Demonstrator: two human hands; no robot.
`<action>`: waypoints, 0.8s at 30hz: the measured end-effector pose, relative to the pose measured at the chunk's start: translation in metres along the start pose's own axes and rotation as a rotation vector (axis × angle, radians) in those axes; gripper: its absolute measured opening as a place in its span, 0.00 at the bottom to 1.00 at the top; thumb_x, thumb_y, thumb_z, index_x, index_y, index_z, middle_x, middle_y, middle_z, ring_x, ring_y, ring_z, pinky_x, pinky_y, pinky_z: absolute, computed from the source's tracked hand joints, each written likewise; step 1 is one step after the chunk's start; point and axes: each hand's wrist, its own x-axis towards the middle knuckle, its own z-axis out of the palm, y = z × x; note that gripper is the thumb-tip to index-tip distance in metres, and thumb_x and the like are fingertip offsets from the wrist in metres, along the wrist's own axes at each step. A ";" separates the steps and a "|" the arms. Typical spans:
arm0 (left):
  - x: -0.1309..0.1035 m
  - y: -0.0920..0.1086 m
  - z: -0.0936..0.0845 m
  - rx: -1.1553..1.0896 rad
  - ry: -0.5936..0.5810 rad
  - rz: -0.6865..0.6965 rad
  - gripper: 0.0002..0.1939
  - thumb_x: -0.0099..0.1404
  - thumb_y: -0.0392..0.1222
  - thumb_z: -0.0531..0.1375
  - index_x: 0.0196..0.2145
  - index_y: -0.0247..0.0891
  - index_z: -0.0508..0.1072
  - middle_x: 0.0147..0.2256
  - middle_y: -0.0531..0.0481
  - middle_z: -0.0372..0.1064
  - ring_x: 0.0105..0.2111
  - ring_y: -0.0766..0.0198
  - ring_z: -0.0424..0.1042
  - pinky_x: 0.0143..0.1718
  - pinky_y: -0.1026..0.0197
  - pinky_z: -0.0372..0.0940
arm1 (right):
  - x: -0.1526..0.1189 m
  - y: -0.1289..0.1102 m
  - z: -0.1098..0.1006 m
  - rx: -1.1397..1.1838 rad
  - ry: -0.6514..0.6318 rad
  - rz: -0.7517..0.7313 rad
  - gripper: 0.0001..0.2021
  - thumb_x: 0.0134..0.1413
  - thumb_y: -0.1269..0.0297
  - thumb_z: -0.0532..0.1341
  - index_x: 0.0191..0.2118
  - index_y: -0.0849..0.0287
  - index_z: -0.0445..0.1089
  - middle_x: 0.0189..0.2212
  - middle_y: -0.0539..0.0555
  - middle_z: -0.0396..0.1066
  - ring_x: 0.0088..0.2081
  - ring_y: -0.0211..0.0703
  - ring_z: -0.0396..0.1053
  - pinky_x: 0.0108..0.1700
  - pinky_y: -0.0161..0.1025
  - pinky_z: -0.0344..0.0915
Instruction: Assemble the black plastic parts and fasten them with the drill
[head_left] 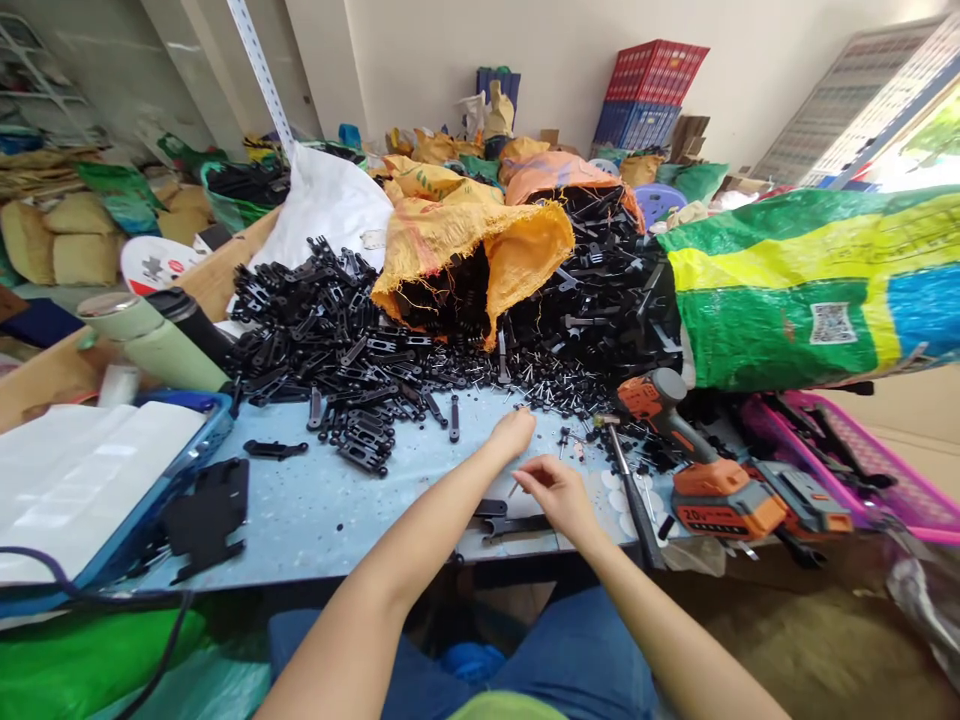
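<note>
My right hand (553, 490) is pinched on a thin metal screw (514, 489), held just above the near edge of the blue table (420, 510). Below it lie black plastic arms (514, 524). Farther forward, my left hand (515, 432) reaches to the edge of a scatter of small screws and black bits (551, 382). Its fingers look curled together, and whatever they grip is hidden. A hammer (634, 490) lies to the right of my right hand, beside an orange and grey cordless drill (697, 460).
A heap of black plastic parts (322, 320) covers the back left. An orange sack (450, 235) and a green-yellow sack (795, 290) lie behind. A pink basket (915, 495) stands right; a blue tray (217, 415), a green flask (157, 340) and a black plate (206, 515) are left.
</note>
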 end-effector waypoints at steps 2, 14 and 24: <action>-0.006 -0.003 -0.008 -0.045 0.063 -0.036 0.08 0.60 0.30 0.52 0.32 0.30 0.72 0.38 0.41 0.67 0.34 0.61 0.69 0.39 0.60 0.63 | -0.011 -0.009 0.012 -0.002 0.014 -0.033 0.09 0.54 0.59 0.59 0.30 0.60 0.68 0.25 0.51 0.69 0.27 0.37 0.67 0.30 0.33 0.65; -0.205 -0.058 -0.054 -0.651 0.700 -0.308 0.09 0.61 0.44 0.58 0.34 0.35 0.69 0.36 0.49 0.62 0.29 0.66 0.72 0.31 0.62 0.70 | -0.045 0.005 0.030 -0.383 0.012 -0.457 0.09 0.58 0.72 0.53 0.42 0.58 0.68 0.36 0.56 0.71 0.36 0.39 0.68 0.35 0.35 0.65; -0.229 -0.051 -0.045 0.176 0.668 0.119 0.08 0.62 0.33 0.57 0.40 0.35 0.71 0.37 0.44 0.71 0.40 0.59 0.70 0.42 0.55 0.66 | -0.050 0.007 0.024 -0.365 -0.115 -0.403 0.13 0.60 0.70 0.51 0.50 0.57 0.63 0.43 0.58 0.67 0.43 0.41 0.67 0.42 0.37 0.66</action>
